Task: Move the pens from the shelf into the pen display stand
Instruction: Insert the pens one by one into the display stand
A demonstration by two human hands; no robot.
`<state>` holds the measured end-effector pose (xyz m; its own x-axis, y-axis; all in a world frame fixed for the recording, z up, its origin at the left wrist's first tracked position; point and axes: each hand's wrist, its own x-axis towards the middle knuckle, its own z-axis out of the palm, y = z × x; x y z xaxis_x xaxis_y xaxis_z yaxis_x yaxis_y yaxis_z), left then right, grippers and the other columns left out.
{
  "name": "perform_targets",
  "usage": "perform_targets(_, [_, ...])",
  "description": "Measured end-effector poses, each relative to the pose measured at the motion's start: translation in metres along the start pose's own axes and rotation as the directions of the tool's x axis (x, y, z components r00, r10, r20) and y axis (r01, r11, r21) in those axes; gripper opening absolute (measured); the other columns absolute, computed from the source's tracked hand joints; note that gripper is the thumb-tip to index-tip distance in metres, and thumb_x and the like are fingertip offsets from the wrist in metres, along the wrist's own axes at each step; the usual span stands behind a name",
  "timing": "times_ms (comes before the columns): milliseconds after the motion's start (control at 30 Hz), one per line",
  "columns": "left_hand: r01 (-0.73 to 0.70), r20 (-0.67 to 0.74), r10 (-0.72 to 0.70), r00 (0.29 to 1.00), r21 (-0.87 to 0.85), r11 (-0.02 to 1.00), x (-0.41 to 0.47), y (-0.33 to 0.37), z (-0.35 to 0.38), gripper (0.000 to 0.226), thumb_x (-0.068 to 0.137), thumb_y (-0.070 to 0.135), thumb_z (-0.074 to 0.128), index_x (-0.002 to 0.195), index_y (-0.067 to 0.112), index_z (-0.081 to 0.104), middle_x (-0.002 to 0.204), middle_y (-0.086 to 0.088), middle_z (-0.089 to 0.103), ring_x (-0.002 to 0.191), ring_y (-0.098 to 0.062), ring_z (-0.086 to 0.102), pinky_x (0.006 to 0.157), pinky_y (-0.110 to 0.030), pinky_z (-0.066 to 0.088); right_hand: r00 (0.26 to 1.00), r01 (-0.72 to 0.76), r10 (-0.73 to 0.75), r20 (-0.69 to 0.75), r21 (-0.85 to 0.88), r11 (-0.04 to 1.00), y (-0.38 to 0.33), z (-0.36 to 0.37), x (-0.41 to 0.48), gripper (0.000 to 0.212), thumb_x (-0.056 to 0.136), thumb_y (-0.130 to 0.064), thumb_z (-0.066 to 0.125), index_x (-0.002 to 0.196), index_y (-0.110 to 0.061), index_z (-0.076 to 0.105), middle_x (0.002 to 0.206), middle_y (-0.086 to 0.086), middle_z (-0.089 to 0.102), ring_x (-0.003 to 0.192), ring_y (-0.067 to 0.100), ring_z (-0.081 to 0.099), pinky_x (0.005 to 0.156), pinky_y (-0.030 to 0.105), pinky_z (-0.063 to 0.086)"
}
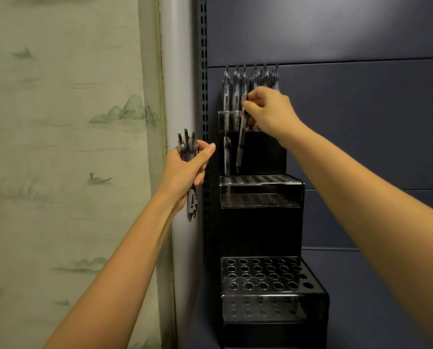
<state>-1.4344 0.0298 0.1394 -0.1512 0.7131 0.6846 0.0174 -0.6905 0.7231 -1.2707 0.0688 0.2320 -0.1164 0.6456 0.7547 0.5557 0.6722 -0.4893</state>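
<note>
Nearest, the bottom tier (260, 275) of the black pen stand (260, 222) has every hole open. Up and to the left, the left grip (185, 170) is clenched round a bundle of pens (186, 147), held clear of the stand beside the slotted rail (205, 96).

Beyond that, the right grip (270, 112) pinches a single pen (241, 144) near its top. The pen is tip down and slightly tilted, its point just above the middle tier (260, 179), next to a standing pen (227, 157) in the left corner.

The step looks like seating this pen. It would go best straightened upright over the hole beside its neighbour, lowered through both plates, then let go.

Room is tight here. The top row of pens (238, 81) stands just behind the knuckles, and the tier's left edge is close. To the right, the holes and the back panel (361, 109) leave free space.
</note>
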Motion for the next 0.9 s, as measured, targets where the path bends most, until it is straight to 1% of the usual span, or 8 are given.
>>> perform_targets(133, [0.0, 0.002, 0.0, 1.0, 0.003, 1.0, 0.0, -0.001, 0.002, 0.013, 0.089, 0.018, 0.063, 0.078, 0.018, 0.058, 0.052, 0.008, 0.045, 0.035, -0.006, 0.032, 0.039, -0.017, 0.029, 0.999, -0.011, 0.011, 0.036, 0.001, 1.0, 0.008, 0.007, -0.004, 0.02, 0.097, -0.027, 0.049, 0.112, -0.016, 0.058, 0.104, 0.004, 0.068, 0.096, 0.021, 0.065, 0.088, 0.044, 0.054])
perform_targets(233, [-0.003, 0.004, 0.003, 1.0, 0.001, 1.0, 0.001, -0.002, 0.003, 0.013, 0.089, 0.018, 0.064, 0.077, 0.019, 0.058, 0.052, 0.008, 0.045, 0.035, -0.006, 0.033, 0.039, -0.017, 0.029, 0.998, -0.008, 0.01, 0.064, -0.03, 1.0, 0.013, 0.012, -0.006, 0.022, 0.097, -0.029, 0.049, 0.112, -0.016, 0.057, 0.105, 0.004, 0.066, 0.098, 0.021, 0.063, 0.088, 0.044, 0.054])
perform_targets(367, [0.004, 0.007, -0.004, 1.0, 0.001, 1.0, 0.001, -0.003, 0.005, 0.012, 0.088, 0.019, 0.064, 0.078, 0.018, 0.058, 0.052, 0.009, 0.047, 0.034, -0.005, 0.034, 0.038, -0.015, 0.03, 0.996, 0.017, -0.012, 0.086, -0.064, 0.998, 0.01, 0.014, -0.004, 0.024, 0.098, -0.026, 0.048, 0.116, -0.012, 0.057, 0.107, 0.004, 0.064, 0.101, 0.022, 0.061, 0.092, 0.043, 0.052])
perform_targets(533, [0.003, 0.009, -0.003, 1.0, 0.001, 1.0, 0.001, -0.002, 0.006, 0.011, 0.088, 0.02, 0.064, 0.08, 0.018, 0.058, 0.052, 0.009, 0.047, 0.035, -0.005, 0.034, 0.038, -0.016, 0.031, 0.987, 0.046, -0.023, 0.159, -0.142, 0.989, 0.012, 0.023, -0.008, 0.024, 0.096, -0.021, 0.053, 0.114, -0.007, 0.062, 0.108, 0.01, 0.066, 0.096, 0.024, 0.065, 0.09, 0.042, 0.053])
perform_targets(633, [-0.002, 0.013, 0.002, 1.0, 0.011, 1.0, 0.0, -0.003, 0.007, 0.011, 0.089, 0.019, 0.064, 0.079, 0.017, 0.058, 0.052, 0.009, 0.047, 0.035, -0.005, 0.034, 0.039, -0.016, 0.03, 0.99, 0.038, -0.016, 0.14, -0.151, 0.988, 0.016, 0.027, -0.012, 0.025, 0.096, -0.022, 0.054, 0.116, -0.01, 0.061, 0.109, 0.01, 0.066, 0.097, 0.025, 0.064, 0.09, 0.042, 0.053])
perform_targets(733, [-0.003, 0.011, 0.003, 1.0, 0.008, 1.0, 0.0, -0.003, 0.007, 0.011, 0.089, 0.019, 0.064, 0.08, 0.017, 0.058, 0.051, 0.009, 0.046, 0.034, -0.005, 0.034, 0.038, -0.016, 0.03, 0.989, 0.036, -0.013, 0.148, -0.155, 0.987, 0.02, 0.029, -0.013, 0.021, 0.093, -0.021, 0.059, 0.112, -0.012, 0.057, 0.106, 0.009, 0.067, 0.095, 0.024, 0.065, 0.09, 0.041, 0.053])
perform_targets(800, [-0.004, 0.016, 0.004, 1.0, 0.006, 1.0, 0.0, -0.002, 0.008, 0.012, 0.089, 0.019, 0.064, 0.079, 0.017, 0.058, 0.051, 0.009, 0.046, 0.034, -0.005, 0.034, 0.038, -0.016, 0.03, 0.991, 0.028, -0.006, 0.135, -0.161, 0.986, 0.023, 0.031, -0.016, 0.019, 0.092, -0.022, 0.06, 0.109, -0.013, 0.056, 0.102, 0.008, 0.068, 0.095, 0.024, 0.065, 0.088, 0.042, 0.053])
perform_targets(900, [0.0, 0.02, 0.0, 1.0, 0.011, 1.0, -0.002, -0.002, 0.008, 0.012, 0.089, 0.019, 0.064, 0.079, 0.017, 0.057, 0.052, 0.009, 0.046, 0.035, -0.006, 0.034, 0.038, -0.016, 0.03, 0.992, 0.025, 0.005, 0.125, -0.239, 0.971, 0.023, 0.028, -0.018, 0.02, 0.093, -0.028, 0.058, 0.109, -0.015, 0.055, 0.104, 0.006, 0.067, 0.099, 0.025, 0.063, 0.086, 0.043, 0.052])
